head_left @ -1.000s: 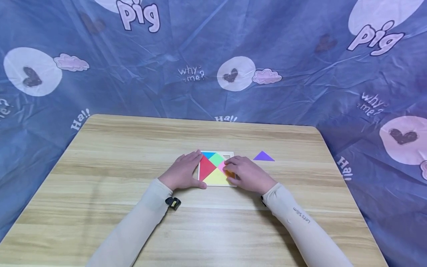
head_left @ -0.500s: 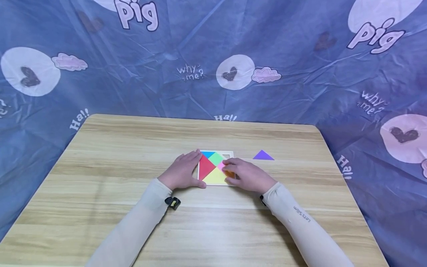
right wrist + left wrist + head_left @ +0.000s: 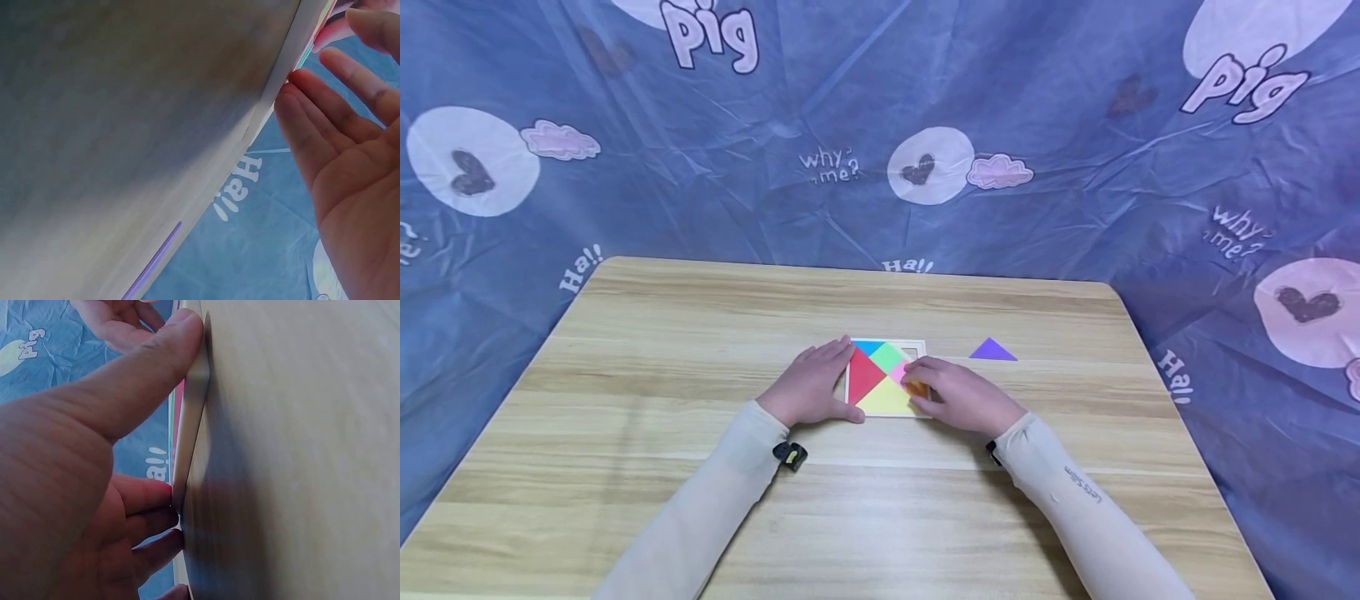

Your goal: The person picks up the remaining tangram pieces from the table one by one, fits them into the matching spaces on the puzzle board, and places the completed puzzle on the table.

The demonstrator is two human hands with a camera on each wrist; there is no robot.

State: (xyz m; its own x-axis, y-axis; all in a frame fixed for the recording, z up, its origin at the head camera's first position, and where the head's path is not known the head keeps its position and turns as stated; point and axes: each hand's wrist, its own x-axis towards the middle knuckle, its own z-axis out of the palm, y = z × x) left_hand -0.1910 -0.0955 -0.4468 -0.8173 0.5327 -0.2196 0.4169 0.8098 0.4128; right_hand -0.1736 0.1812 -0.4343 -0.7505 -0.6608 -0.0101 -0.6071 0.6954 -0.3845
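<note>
A tangram tray (image 3: 887, 416) with a pale rim lies flat mid-table in the head view. Inside are a red triangle (image 3: 862, 379), a yellow triangle (image 3: 883, 400), a blue piece (image 3: 868, 345), a green piece (image 3: 887, 357), a pink piece (image 3: 897, 372) and an orange piece (image 3: 917, 389), partly covered. My left hand (image 3: 808, 386) holds the tray's left side, thumb at the near corner and fingers along the far left edge. Over the right side, my right hand (image 3: 962, 394) rests its fingertips on the pink and orange pieces. The right wrist view shows those fingers (image 3: 306, 125) nearly straight.
A purple triangle (image 3: 993, 350) lies loose on the wooden table (image 3: 880, 517), right of the tray. An unfilled recess (image 3: 911, 352) shows at the tray's far right corner. A blue printed cloth (image 3: 737, 183) hangs behind the table.
The right fingertips shift very slightly over the pink and orange pieces. The left hand, tray and purple triangle stay in place.
</note>
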